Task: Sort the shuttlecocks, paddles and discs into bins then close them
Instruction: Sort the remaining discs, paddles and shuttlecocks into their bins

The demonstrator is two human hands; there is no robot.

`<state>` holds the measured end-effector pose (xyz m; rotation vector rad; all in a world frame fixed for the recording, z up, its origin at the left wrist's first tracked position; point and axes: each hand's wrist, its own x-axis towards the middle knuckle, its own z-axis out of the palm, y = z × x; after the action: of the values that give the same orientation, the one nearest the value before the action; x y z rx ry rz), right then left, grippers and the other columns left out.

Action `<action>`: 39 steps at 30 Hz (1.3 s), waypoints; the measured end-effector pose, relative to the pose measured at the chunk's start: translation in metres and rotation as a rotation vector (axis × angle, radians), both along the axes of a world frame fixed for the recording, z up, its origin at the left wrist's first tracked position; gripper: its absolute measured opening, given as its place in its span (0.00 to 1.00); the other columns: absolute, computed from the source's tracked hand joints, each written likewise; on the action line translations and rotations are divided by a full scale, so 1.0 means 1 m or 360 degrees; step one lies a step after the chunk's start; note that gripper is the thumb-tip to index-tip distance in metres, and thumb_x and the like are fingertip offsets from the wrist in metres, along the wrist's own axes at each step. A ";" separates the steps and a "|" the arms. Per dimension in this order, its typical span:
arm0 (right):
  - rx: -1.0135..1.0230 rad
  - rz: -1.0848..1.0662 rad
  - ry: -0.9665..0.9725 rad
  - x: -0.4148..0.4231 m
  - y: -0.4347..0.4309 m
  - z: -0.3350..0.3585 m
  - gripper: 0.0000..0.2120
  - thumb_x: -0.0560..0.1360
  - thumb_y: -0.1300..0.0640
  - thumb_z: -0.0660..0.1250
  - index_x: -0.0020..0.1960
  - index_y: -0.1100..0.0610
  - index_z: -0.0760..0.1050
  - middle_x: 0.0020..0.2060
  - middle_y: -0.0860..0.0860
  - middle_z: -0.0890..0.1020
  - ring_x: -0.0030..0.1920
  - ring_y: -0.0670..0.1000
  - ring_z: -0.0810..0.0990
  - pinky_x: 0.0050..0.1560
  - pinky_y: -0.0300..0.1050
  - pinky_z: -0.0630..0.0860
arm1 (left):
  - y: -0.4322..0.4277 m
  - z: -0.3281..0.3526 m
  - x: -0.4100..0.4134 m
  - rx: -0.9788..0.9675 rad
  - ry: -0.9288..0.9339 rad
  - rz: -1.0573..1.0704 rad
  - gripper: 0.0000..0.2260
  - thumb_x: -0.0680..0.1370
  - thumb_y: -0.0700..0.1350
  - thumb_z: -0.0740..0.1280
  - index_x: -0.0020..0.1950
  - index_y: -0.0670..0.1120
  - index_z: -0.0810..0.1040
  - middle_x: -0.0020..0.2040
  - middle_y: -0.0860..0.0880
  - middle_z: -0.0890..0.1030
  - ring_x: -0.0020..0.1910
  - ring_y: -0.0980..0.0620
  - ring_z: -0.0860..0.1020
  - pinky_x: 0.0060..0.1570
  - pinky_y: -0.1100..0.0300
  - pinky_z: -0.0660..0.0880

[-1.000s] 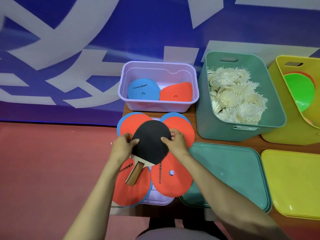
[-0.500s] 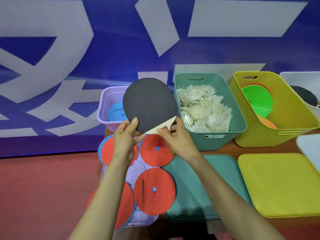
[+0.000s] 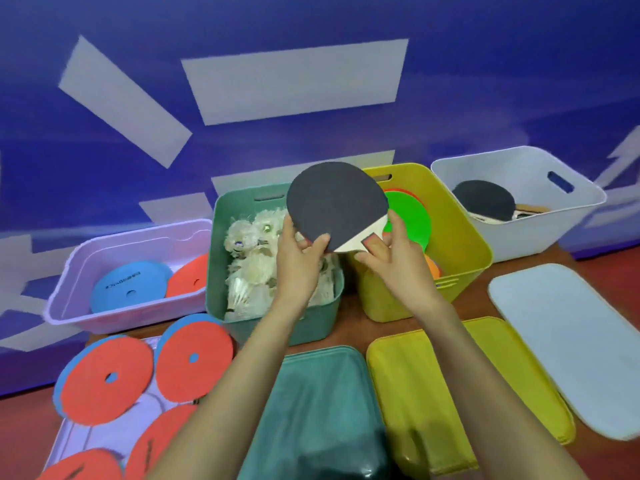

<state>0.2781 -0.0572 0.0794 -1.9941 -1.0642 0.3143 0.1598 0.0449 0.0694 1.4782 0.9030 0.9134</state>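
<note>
Purple bin (image 3: 69,296): set at the far left of the desk (image 3: 349,320), with one blue and one red disc inside; nothing has been added to it in the last second
Loose discs (image 3: 194,358): red-and-blue ones are left lying on the purple lid (image 3: 104,438) at the near left, no longer covered by the paddle, so this pile is judged to be still unsorted
Green bin (image 3: 277,327): filled with white shuttlecocks (image 3: 252,271), its green lid (image 3: 318,410) laid flat in front, not yet fitted
Left hand (image 3: 298,261): the grip is pinched on the lower left edge of the paddle blade, thumb on the dark face
Paddle (image 3: 336,209): a second ago it was lying on the discs; it has since been lifted clear and carried rightward, and is now held upright above the green and yellow bins
Right hand (image 3: 394,258): the grip is closed on the handle stub just below the blade
Yellow bin (image 3: 460,244): green and orange discs are held in it; its yellow lid (image 3: 467,393) lies in front
White bin (image 3: 571,216): another paddle is already inside, so this is judged to be the destination, still well to the right of the held paddle; the white lid (image 3: 568,341) is lying unfitted nearby
</note>
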 end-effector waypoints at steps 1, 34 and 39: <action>-0.0019 -0.0006 0.0019 0.024 -0.012 0.000 0.38 0.73 0.54 0.70 0.75 0.57 0.53 0.42 0.47 0.74 0.52 0.56 0.78 0.46 0.43 0.68 | -0.010 0.001 0.024 0.0048 0.0062 0.0027 0.27 0.72 0.42 0.71 0.69 0.49 0.67 0.64 0.49 0.69 0.48 0.57 0.79 0.56 0.53 0.77; -0.1003 0.0153 -0.0058 0.503 -0.048 -0.078 0.35 0.72 0.61 0.68 0.74 0.48 0.57 0.63 0.57 0.74 0.59 0.60 0.74 0.61 0.53 0.71 | -0.034 -0.065 0.449 0.0076 0.1372 -0.0614 0.26 0.75 0.46 0.69 0.70 0.44 0.65 0.67 0.43 0.64 0.64 0.45 0.68 0.63 0.58 0.67; -0.1212 0.0312 -0.0225 0.502 -0.038 -0.090 0.29 0.77 0.64 0.61 0.75 0.52 0.56 0.68 0.58 0.69 0.65 0.59 0.69 0.63 0.49 0.66 | -0.032 -0.077 0.451 0.0331 0.1627 -0.0784 0.20 0.74 0.47 0.67 0.64 0.41 0.73 0.68 0.42 0.65 0.67 0.43 0.63 0.66 0.55 0.63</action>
<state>0.7805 -0.0948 -0.0106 -2.6050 -1.3673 0.7853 0.6105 0.0127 -0.0074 2.2606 1.0725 -0.1864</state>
